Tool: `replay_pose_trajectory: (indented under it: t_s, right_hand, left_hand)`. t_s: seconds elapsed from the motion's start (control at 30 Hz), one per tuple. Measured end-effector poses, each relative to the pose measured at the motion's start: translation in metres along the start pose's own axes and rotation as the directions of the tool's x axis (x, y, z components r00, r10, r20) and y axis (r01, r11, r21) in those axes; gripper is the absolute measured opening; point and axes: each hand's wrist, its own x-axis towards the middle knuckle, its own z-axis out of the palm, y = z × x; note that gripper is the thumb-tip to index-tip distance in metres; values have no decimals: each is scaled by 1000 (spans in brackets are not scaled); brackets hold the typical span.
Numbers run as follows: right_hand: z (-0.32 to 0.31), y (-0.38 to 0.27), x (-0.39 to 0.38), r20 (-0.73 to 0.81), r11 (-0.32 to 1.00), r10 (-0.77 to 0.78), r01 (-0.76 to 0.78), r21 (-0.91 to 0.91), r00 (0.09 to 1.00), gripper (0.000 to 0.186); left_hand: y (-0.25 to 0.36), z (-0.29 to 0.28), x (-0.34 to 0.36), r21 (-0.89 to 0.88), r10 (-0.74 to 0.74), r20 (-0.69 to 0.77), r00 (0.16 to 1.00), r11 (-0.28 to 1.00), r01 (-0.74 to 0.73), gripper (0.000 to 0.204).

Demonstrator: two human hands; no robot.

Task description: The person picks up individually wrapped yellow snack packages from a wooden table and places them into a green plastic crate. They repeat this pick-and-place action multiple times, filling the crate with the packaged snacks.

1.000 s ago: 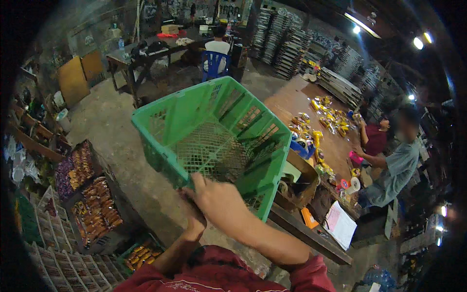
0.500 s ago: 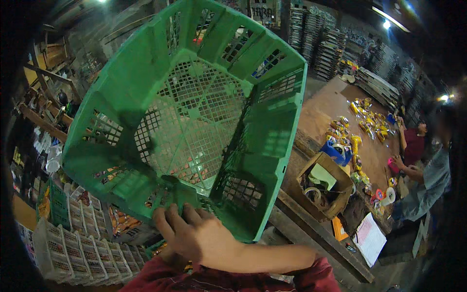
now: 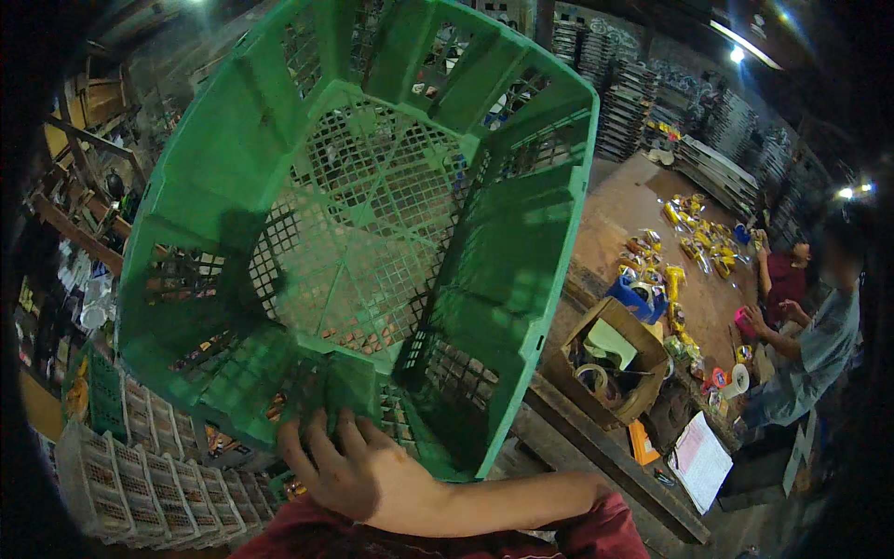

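Observation:
A large green plastic crate (image 3: 484, 270), empty inside, is tilted with its open mouth toward me and fills the middle of the head view. Its walls are slotted, and the floor is a square grid. My right hand (image 3: 363, 470) grips the near wall at its rim, fingers bent over the edge and pointing inward, the thumb hidden. The forearm crosses from the right, out of a dark red sleeve. My left hand is out of sight, hidden by the crate or my right arm.
Right of the crate, a brown table (image 3: 605, 224) bears yellow-wrapped packets (image 3: 708, 233) and an open cardboard box (image 3: 610, 363). Papers (image 3: 700, 461) lie at its near edge. Two people stand beyond it, one in a grey shirt (image 3: 819, 345). Pale stacked crates (image 3: 149, 494) stand lower left.
The crate has tipped slightly and shifted a little toward me. My right hand has moved slightly down and left with it, still on the rim.

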Motion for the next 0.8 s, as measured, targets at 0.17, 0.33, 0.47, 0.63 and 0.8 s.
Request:
replay_pose_trajectory:
  t_s: [0.17, 0.33, 0.47, 0.63, 0.8]
  right_hand:
    - [17, 15, 4, -222, 944, 58, 20, 331, 973, 52]
    - [51, 100, 82, -726, 923, 224, 98, 373, 651, 31]
    - [60, 188, 139, -154, -36, 925, 483, 875, 348, 60]
    - [71, 197, 141, 68, -518, 811, 659, 546, 581, 86]
    - [106, 186, 116, 133, -609, 741, 574, 548, 658, 89]
  left_hand:
    - [93, 19, 46, 468, 433, 21, 901, 792, -392, 84]
    - [279, 150, 74, 748, 911, 340, 232, -112, -654, 86]
    - [324, 302, 53, 662, 717, 696, -41, -662, -351, 88]
    - [301, 363, 29, 553, 515, 821, 245, -824, -122, 97]
    - [276, 349, 48, 431, 423, 900, 108, -899, -74, 78]
